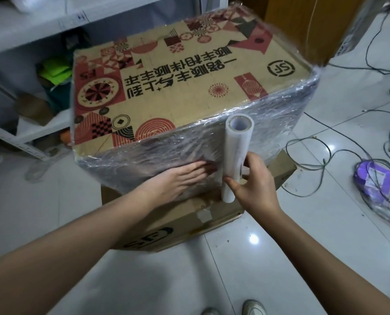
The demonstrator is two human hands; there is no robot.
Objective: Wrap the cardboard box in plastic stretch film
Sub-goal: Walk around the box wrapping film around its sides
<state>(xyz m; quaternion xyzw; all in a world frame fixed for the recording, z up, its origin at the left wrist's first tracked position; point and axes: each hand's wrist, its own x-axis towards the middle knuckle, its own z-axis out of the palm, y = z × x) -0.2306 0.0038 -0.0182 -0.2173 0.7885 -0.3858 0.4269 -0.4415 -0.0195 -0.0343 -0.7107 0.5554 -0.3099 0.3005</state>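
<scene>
Head view, contents as standing: two cardboard boxes, one roll of film, two hands, two shoes. One printed cardboard box (166, 92) is sitting on top of a second, plainer cardboard box (189, 221), which is resting on the floor. Stretch film (269, 119) is clinging in wrinkled layers around the upper box's sides; its printed top is showing bare. One film roll (236, 155) is standing nearly upright against the near side of the upper box. The left hand (178, 180) is lying flat on the wrapped near face, fingers (198, 167) straight and close together, pressing the film. The right hand (253, 185) is gripping the roll low down, thumb and fingers curled around it. Both forearms are reaching in bare from the lower edge. The floor (326, 235) is glossy pale tile, with cables (307, 142) trailing across it on the right beside one purple packet (374, 178). One white metal shelf unit (30, 53) is standing at the left, cluttered. Two shoe toes (253, 306) are showing at the bottom.
</scene>
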